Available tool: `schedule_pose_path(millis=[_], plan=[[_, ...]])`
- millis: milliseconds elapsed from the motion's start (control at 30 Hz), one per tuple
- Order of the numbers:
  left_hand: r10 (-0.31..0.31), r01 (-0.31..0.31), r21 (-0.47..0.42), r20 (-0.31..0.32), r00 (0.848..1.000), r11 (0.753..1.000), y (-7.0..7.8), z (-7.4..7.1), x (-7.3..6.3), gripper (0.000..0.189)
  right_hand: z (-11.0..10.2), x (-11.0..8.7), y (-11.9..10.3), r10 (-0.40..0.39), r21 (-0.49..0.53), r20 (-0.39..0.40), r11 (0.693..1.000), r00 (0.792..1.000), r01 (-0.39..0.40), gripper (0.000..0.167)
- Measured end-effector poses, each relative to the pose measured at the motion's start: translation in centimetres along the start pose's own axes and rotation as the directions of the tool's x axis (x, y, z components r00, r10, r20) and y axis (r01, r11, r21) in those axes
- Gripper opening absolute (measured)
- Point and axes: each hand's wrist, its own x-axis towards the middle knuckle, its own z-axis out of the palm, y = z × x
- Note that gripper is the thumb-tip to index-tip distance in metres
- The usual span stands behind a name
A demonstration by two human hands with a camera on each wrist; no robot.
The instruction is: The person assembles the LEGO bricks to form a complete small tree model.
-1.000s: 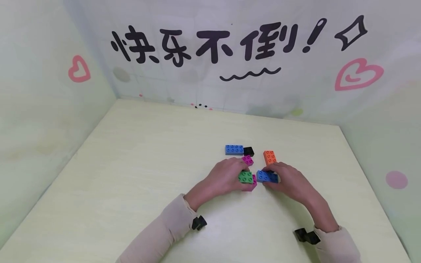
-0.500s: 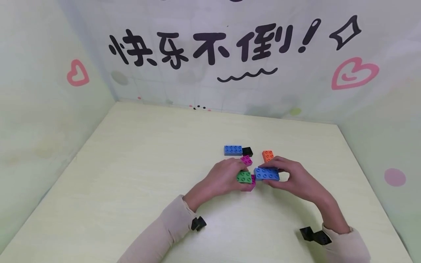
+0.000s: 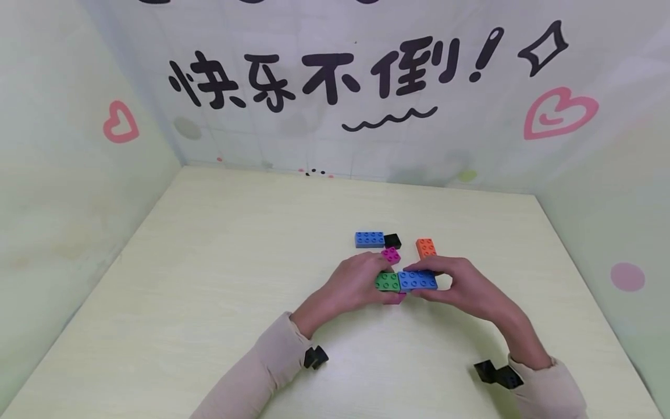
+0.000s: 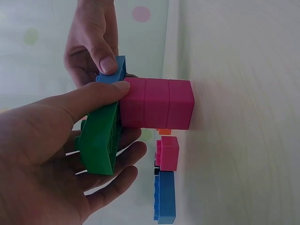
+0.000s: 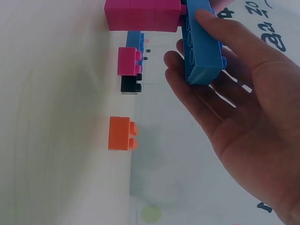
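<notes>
A stack of pink building bricks [image 4: 157,104] stands upright on the table. On its top lies a green building brick [image 3: 387,283], overhanging toward the left, and my left hand [image 3: 352,283] grips that brick between thumb and fingers. My left thumb tip touches the top of the stack in the left wrist view. My right hand [image 3: 467,289] pinches a long blue building brick [image 5: 204,47] by its long sides. End to end with the green brick, the blue one sits over the stack's right part, its far end jutting out. Whether it is fully pressed down I cannot tell.
Behind the hands lie a small pink brick [image 3: 390,255], a black brick [image 3: 392,241], another blue brick [image 3: 369,239] and an orange brick [image 3: 426,248]. Printed walls [image 3: 324,139] enclose the pale table [image 3: 235,233] at the back and both sides.
My right hand has lifted the blue brick off the table area beside the stack and moved it left onto the stack's top, against the green brick. My left hand keeps its grip.
</notes>
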Motion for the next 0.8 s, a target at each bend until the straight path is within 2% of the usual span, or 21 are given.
schedule_pose_path(millis=[433, 667, 800], plan=[[0.007, -0.007, -0.020, -0.009, 1.000, 1.000, -0.10, 0.08, 0.07, 0.042, 0.07, 0.14, 0.17, -0.022, -0.012, -0.009, 1.000, 1.000, 0.022, 0.043], [0.012, -0.012, -0.033, 0.002, 1.000, 0.999, -0.09, 0.05, 0.13, 0.041, 0.15, 0.17, -0.27, 0.030, -0.036, 0.012, 0.999, 0.999, -0.029, 0.042], [0.014, -0.014, -0.038, -0.003, 1.000, 0.999, -0.12, 0.13, 0.11, 0.040, 0.30, 0.21, -0.38, 0.025, -0.041, -0.013, 0.999, 1.000, -0.025, 0.045]])
